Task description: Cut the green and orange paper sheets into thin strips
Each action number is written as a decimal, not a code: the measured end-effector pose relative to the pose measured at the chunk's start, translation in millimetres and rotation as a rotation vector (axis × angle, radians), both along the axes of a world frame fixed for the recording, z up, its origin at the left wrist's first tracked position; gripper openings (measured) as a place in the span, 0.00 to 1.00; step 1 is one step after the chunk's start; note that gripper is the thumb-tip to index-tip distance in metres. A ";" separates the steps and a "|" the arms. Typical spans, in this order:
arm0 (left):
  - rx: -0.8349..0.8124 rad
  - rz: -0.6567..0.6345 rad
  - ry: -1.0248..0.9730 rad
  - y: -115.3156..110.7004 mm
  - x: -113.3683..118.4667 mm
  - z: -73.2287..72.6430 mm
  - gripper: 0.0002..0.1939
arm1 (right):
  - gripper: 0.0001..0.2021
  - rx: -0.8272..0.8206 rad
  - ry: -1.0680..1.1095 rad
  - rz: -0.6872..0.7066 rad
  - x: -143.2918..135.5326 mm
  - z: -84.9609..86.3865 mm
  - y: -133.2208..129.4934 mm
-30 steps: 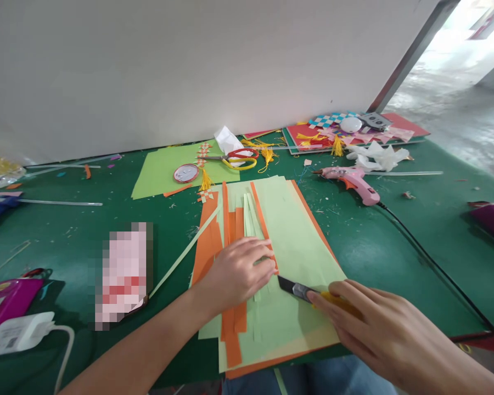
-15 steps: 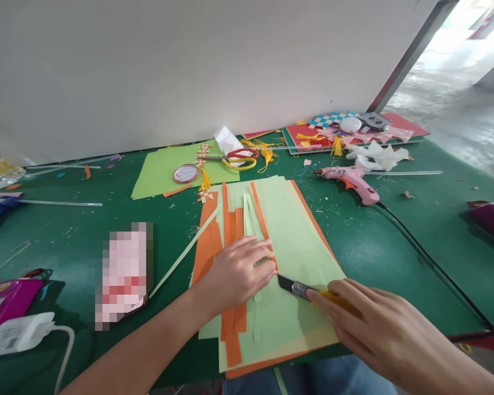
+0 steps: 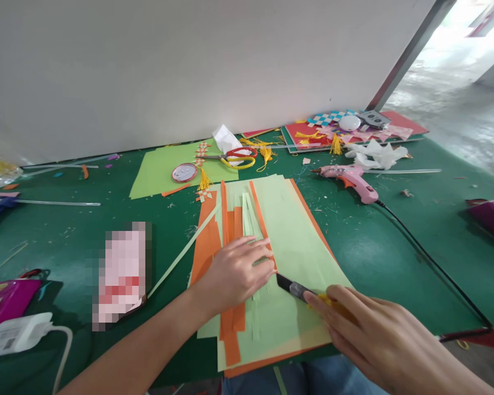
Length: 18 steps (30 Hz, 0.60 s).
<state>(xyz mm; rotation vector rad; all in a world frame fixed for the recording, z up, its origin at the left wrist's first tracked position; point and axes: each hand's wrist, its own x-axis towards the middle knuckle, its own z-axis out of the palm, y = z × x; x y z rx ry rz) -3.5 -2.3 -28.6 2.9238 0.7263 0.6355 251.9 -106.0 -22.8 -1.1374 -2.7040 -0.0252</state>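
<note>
My right hand (image 3: pixel 366 323) is wrapped round a yellow utility knife (image 3: pixel 298 289), its dark blade pointing left at the lower end of a narrow orange strip (image 3: pixel 260 211). My left hand (image 3: pixel 241 269) presses down on that strip, fingers bent and close together, fingertips just above the blade tip. Beneath both hands lie pale green sheets (image 3: pixel 304 236) with orange paper showing at the edges. Wider orange strips (image 3: pixel 233 318) and thin pale green strips (image 3: pixel 247 214) lie left of and under my left hand.
A pink glue gun (image 3: pixel 356 181) with a black cable lies at the right. Scissors (image 3: pixel 239 157) and a round tin (image 3: pixel 184 173) are at the back. A blurred-out phone (image 3: pixel 123 269) and a white charger (image 3: pixel 18 334) lie at the left, and red folders (image 3: pixel 403 123) at the back right.
The view has shifted very slightly. Both hands and the knife keep almost the same place on the paper.
</note>
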 end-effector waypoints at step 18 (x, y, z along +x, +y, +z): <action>-0.019 -0.003 0.010 0.3 0.5 1.8 0.08 | 0.21 0.092 -0.045 -0.150 -28.6 -5.9 -22.2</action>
